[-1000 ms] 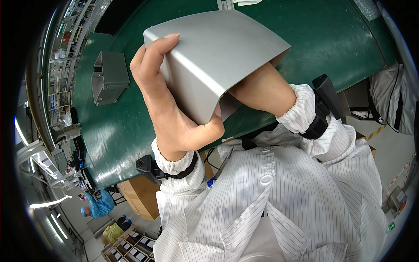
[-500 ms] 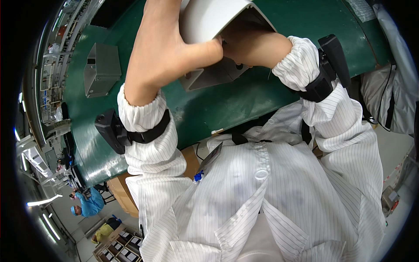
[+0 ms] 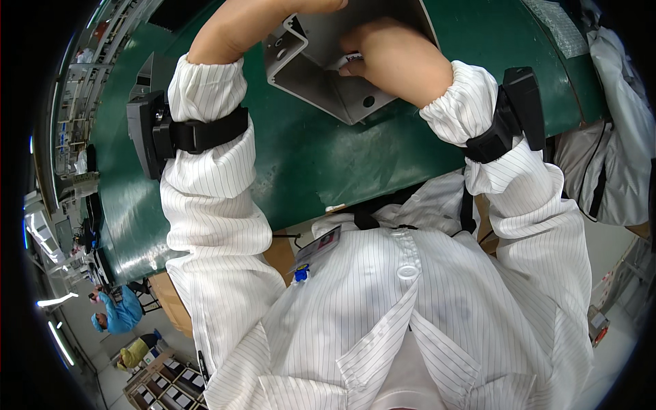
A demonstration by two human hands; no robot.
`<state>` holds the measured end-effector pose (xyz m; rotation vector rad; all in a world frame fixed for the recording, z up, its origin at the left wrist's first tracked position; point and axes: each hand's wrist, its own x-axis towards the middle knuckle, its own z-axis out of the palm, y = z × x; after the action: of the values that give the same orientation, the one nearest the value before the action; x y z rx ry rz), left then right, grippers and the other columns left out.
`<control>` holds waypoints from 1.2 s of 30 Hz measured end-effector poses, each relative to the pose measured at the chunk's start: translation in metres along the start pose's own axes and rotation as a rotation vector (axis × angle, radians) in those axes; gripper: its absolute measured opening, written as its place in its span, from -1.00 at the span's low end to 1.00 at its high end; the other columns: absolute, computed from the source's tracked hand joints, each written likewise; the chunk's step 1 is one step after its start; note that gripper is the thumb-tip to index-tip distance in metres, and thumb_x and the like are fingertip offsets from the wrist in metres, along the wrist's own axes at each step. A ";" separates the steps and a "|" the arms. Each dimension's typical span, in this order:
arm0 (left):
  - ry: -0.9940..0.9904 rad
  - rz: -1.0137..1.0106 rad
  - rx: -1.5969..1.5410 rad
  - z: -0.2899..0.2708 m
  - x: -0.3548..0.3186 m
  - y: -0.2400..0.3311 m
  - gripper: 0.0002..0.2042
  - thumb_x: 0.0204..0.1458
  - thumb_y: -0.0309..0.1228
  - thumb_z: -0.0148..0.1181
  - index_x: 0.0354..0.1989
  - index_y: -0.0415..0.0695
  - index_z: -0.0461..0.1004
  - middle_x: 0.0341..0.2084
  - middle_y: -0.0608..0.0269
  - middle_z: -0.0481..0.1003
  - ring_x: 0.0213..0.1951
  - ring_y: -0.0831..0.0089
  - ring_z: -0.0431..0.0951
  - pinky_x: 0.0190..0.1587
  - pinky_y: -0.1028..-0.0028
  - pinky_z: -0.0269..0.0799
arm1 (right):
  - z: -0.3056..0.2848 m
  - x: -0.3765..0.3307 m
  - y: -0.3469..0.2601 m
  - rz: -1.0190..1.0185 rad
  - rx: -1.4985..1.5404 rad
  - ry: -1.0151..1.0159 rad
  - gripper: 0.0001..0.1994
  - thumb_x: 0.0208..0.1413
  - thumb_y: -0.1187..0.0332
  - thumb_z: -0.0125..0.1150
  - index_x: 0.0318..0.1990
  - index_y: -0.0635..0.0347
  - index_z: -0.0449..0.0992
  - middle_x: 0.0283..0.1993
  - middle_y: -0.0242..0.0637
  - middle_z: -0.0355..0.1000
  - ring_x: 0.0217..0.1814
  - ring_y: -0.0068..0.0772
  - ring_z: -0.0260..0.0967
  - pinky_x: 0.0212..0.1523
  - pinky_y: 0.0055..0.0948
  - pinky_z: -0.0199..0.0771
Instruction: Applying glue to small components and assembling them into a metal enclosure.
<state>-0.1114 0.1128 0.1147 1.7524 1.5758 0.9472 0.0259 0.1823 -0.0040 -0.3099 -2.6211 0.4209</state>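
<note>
Though left hand hold is unclear, right hand pinches 1 white piece; 2 housings

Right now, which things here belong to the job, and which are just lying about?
In use:
grey metal housing
right fingers, inside it
small white item at those fingers, too hidden to identify
left fingers, partly out of view

Apparently lying about:
second metal piece, left
clear bubbly sheet, upper right
cardboard box, lower left

No text, number or sign is legible here. The tilted badge on my striped white coat and the dark marks on the small white piece in my right hand are too small to read.
</note>
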 end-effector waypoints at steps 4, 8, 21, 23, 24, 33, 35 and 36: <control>-0.085 -0.021 -0.036 -0.007 0.003 -0.002 -0.28 -0.41 -0.24 0.06 0.10 -0.16 0.17 -0.10 0.13 0.28 -0.04 0.36 0.26 0.03 0.49 0.15 | 0.001 0.000 -0.008 0.081 -0.138 -0.032 -0.78 -0.10 0.23 0.24 -0.41 0.21 0.52 -0.41 -0.11 0.46 -0.32 -0.07 0.42 -0.32 -0.21 0.42; -0.184 0.060 -0.029 -0.020 0.004 -0.011 -0.27 -0.39 -0.23 0.08 0.12 -0.17 0.15 -0.06 0.14 0.28 0.00 0.37 0.25 0.07 0.48 0.13 | -0.010 0.008 -0.024 0.048 -0.174 -0.139 -0.79 -0.09 0.24 0.23 -0.45 0.22 0.52 -0.44 -0.13 0.46 -0.34 -0.06 0.42 -0.34 -0.21 0.43; -0.097 0.179 -0.317 -0.038 -0.013 -0.053 -0.25 -0.42 -0.24 0.10 0.13 -0.14 0.15 -0.07 0.16 0.29 0.00 0.39 0.26 0.08 0.52 0.10 | -0.008 0.020 -0.039 -0.069 -0.434 -0.242 -0.85 -0.13 0.32 0.27 -0.53 0.21 0.51 -0.50 -0.23 0.40 -0.43 -0.15 0.43 -0.43 -0.29 0.44; -0.051 0.213 -0.364 -0.040 -0.022 -0.065 -0.23 -0.42 -0.22 0.14 0.13 -0.15 0.14 -0.07 0.18 0.28 -0.01 0.40 0.27 0.07 0.52 0.11 | -0.004 0.023 -0.047 -0.061 -0.461 -0.247 -0.85 -0.14 0.32 0.27 -0.53 0.21 0.51 -0.50 -0.21 0.40 -0.44 -0.14 0.43 -0.43 -0.30 0.44; -0.035 0.222 -0.364 -0.040 -0.027 -0.072 -0.23 -0.42 -0.22 0.14 0.13 -0.15 0.14 -0.07 0.18 0.28 -0.01 0.40 0.27 0.07 0.52 0.11 | -0.002 0.026 -0.047 -0.076 -0.472 -0.249 -0.85 -0.14 0.32 0.27 -0.53 0.21 0.51 -0.50 -0.21 0.40 -0.44 -0.14 0.43 -0.43 -0.30 0.44; 0.123 0.274 -0.584 -0.039 -0.048 -0.090 -0.32 -0.29 -0.26 0.11 0.12 -0.17 0.11 -0.07 0.20 0.26 0.00 0.44 0.24 0.07 0.54 0.11 | -0.021 0.063 -0.054 -0.141 -0.504 -0.543 -0.81 -0.18 0.27 0.30 -0.54 0.23 0.54 -0.55 -0.11 0.42 -0.45 -0.07 0.42 -0.41 -0.23 0.44; 0.294 0.267 -0.296 -0.033 -0.049 -0.097 -0.31 -0.43 -0.25 0.04 0.10 0.00 0.24 -0.21 0.19 0.35 -0.15 0.37 0.36 -0.03 0.48 0.23 | -0.024 0.068 -0.063 -0.164 -0.522 -0.577 -0.84 -0.19 0.33 0.29 -0.53 0.25 0.56 -0.54 -0.10 0.44 -0.44 -0.08 0.44 -0.40 -0.26 0.46; 0.313 0.276 -0.303 -0.031 -0.045 -0.106 -0.31 -0.43 -0.25 0.04 0.10 0.00 0.24 -0.21 0.19 0.35 -0.15 0.37 0.36 -0.03 0.48 0.23 | -0.025 0.072 -0.065 -0.165 -0.529 -0.603 -0.87 -0.21 0.38 0.28 -0.53 0.27 0.57 -0.54 -0.09 0.46 -0.43 -0.09 0.46 -0.39 -0.29 0.48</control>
<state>-0.1992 0.0802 0.0415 1.6879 1.2980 1.5715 -0.0336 0.1491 0.0691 -0.1386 -3.2921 -0.3005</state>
